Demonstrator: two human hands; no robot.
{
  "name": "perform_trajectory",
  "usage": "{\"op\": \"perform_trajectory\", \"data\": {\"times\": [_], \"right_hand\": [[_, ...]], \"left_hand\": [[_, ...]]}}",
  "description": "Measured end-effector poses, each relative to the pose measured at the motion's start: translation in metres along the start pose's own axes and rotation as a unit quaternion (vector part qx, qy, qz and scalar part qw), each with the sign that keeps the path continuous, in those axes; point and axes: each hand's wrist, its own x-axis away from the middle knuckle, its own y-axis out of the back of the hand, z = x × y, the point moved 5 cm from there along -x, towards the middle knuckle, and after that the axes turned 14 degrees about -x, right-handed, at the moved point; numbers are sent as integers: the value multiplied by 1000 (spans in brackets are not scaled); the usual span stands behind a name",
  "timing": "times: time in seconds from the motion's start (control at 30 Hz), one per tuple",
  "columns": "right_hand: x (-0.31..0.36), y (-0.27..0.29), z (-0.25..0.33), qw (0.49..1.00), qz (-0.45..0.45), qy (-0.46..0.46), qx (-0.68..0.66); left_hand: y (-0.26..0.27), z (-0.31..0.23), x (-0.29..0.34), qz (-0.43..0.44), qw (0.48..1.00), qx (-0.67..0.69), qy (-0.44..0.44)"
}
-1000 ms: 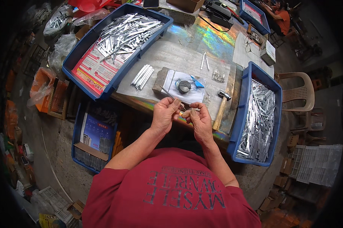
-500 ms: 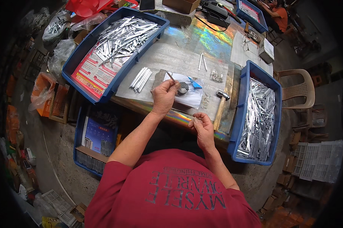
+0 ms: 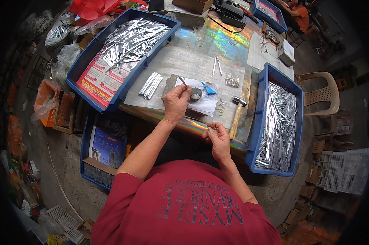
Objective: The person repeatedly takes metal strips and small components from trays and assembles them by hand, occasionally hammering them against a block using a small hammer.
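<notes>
My left hand [image 3: 176, 105] is closed in a pinch round a thin metal strip [image 3: 183, 82], whose end sticks out past the fingers. Just right of those fingers is a small round dark tin [image 3: 196, 94] on white paper [image 3: 207, 107]. My right hand [image 3: 218, 141] hangs at the table's front edge with thumb and fingertips pressed together; whatever they hold is too small to make out. Between the hands and the hammer [image 3: 236, 116] lie several small metal pieces [image 3: 221, 107]. A row of silver strips [image 3: 150, 85] rests to the left of my left hand.
Blue bins full of silver strips stand on the left [image 3: 123, 98] and the right [image 3: 259, 134]. Two strips [image 3: 216, 66] and a small clear bag [image 3: 232, 80] lie farther back. A beige chair [image 3: 321, 96] is beyond the right bin. Another person [image 3: 299, 18] sits far right.
Both hands keep nearly the same place and grip. The view has shifted very slightly; nothing was picked up or put down.
</notes>
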Motion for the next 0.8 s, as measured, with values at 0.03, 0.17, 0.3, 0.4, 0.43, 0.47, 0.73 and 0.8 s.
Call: {"op": "perform_trajectory", "data": {"times": [0.03, 0.17, 0.3, 0.4, 0.43, 0.47, 0.73, 0.8], "right_hand": [[0, 0, 1, 1000, 1, 0, 1], [-7, 1, 7, 1000, 1, 30, -4], [-22, -9, 34, 996, 9, 79, 42], [-40, -22, 54, 987, 15, 139, 81], [-45, -30, 64, 976, 20, 178, 122], [-51, -37, 71, 962, 26, 217, 163], [-84, -92, 87, 839, 188, 329, 390], [-85, -91, 84, 839, 178, 337, 388]], "left_hand": [[0, -1, 0, -3, 1000, -16, -9], [3, -14, -1, -20, 991, -84, -100], [4, -37, 1, -6, 957, -164, -239], [3, -37, 0, 17, 949, -173, -264], [2, -37, 0, 26, 949, -173, -262], [2, -37, 0, 25, 949, -173, -263], [3, -37, -1, 35, 939, -215, -267], [4, -39, -1, 33, 944, -197, -263]]}}
